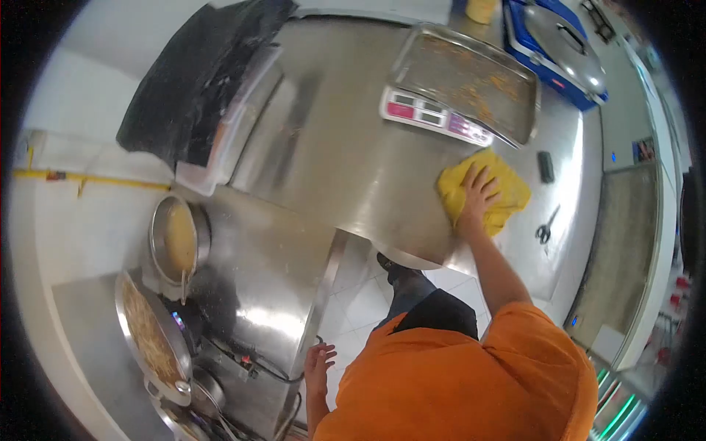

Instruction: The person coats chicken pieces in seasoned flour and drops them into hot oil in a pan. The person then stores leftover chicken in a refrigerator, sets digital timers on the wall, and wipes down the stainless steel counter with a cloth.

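A folded yellow cloth lies on the steel counter. My right hand rests flat on top of it, fingers spread. Just beyond the cloth stands a white and pink digital scale, bearing a large steel tray with scattered golden-brown bits in it. To the right of the cloth are a small black object and black-handled scissors. Down beside the edge of the left counter hangs my left hand, holding nothing, with its fingers loosely apart.
At the left, a pot of yellowish liquid and a wide pan of frying food stand near cables. A plastic bin under black sheeting is at the back left. A blue cooler with a metal lid stands back right.
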Available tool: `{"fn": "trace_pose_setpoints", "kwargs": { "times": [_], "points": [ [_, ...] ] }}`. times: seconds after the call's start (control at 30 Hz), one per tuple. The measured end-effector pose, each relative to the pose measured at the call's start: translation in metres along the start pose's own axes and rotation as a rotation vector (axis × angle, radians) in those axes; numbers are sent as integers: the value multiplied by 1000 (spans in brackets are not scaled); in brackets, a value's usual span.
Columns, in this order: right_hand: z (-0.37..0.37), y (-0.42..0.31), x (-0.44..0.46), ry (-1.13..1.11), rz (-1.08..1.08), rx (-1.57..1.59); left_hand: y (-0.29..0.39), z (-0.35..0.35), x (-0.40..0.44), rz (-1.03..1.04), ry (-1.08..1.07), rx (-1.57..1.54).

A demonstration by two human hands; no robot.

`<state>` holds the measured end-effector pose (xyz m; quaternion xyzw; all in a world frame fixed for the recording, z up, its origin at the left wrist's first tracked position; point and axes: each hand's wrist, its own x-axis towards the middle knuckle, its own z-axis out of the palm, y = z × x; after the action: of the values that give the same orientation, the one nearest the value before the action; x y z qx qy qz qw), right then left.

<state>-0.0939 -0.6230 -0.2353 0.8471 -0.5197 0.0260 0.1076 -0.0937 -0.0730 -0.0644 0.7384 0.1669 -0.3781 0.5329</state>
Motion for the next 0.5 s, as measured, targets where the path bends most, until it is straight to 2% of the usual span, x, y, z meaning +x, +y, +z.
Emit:
{"fn": "trace_pose_setpoints", "kwargs": {
  "times": [0.03, 0.13, 0.2, 0.27, 0.37, 0.47, 0.5],
  "points": [
    [-2, -26, -19, -3, -92, -109, 1, -3, -3, -31, 29, 1],
    [-18, -110, -19, -80, -138, -284, 3, -4, 5, -92, 63, -31],
    [-39, -161, -5, -150, -73, -154, 12, 2, 18, -109, 62, -65],
    [-68, -212, 25, -236, 16, 172, 14, 5, 30, -78, 37, -101],
    [-66, -284, 48, -196, -10, 287, 40, 16, 35, -22, -22, -98],
    [-54, -329, 44, -63, -231, 438, 49, 17, 44, -49, -38, -83],
    [-53, -326, 41, -102, -363, 567, 49, 16, 45, -38, -33, -68]
  ]
}}
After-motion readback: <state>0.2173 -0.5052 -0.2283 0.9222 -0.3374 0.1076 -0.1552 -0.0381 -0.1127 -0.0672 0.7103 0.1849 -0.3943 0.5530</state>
